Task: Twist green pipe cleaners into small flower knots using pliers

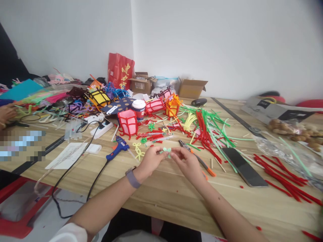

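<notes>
Between my fingertips is a small pale green pipe-cleaner flower (166, 150), held just above the table. My left hand (150, 162) pinches it from the left, and my right hand (186, 162) grips its right side. Fingers hide part of it. Yellow pipe-cleaner flowers (139, 154) lie left of my left hand, with a blue glue gun (118, 147) beyond them. Just past my right hand are orange-handled pliers (199, 158). Green pipe-cleaner flowers (151, 126) and red pipe-cleaner pieces lie farther back.
A black phone (244, 167) and red pipe cleaners (287, 178) lie to the right. Lantern frames (128, 123), a paper cup (138, 109) and a power strip (102, 129) stand behind. A cord hangs over the front edge. Another person's hand (7, 112) is at far left.
</notes>
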Demonstrator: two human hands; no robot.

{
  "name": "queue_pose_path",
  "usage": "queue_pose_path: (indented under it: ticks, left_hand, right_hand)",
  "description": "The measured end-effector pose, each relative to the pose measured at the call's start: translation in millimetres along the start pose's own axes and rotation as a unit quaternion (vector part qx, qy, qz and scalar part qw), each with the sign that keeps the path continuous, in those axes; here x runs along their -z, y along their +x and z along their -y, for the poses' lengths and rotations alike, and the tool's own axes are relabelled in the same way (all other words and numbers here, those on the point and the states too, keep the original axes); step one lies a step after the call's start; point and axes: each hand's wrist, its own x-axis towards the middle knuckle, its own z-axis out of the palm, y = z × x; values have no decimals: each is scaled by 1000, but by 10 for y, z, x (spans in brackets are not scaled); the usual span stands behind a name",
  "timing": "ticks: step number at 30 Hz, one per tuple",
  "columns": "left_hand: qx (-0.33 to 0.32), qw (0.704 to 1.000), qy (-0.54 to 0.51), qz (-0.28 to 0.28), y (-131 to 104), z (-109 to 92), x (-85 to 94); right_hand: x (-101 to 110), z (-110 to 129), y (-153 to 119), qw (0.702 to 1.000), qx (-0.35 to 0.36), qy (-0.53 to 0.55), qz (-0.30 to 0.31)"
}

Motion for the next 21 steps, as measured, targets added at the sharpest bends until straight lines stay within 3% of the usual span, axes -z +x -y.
queue_pose_path:
  ticks: [2, 4, 6, 10, 14, 21]
  left_hand:
    - [-17, 998, 51, 20, -6, 16, 17]
    - [-11, 996, 68, 48, -14, 24, 26]
    - [16, 996, 60, 69, -22, 19, 24]
    - [65, 996, 11, 68, -37, -11, -5]
    - [57, 997, -15, 51, -48, -30, -30]
    - [11, 994, 96, 40, -65, -78, -1]
  right_hand:
    - [50, -4, 13, 996, 77, -44, -15]
    - [84, -7, 18, 986, 144, -78, 12]
    - [94, -11, 12, 979, 171, -108, 31]
    - [64, -19, -25, 975, 161, -154, 18]
    - [19, -1, -66, 975, 134, -179, -16]
    - [-18, 16, -70, 986, 48, -157, -4]
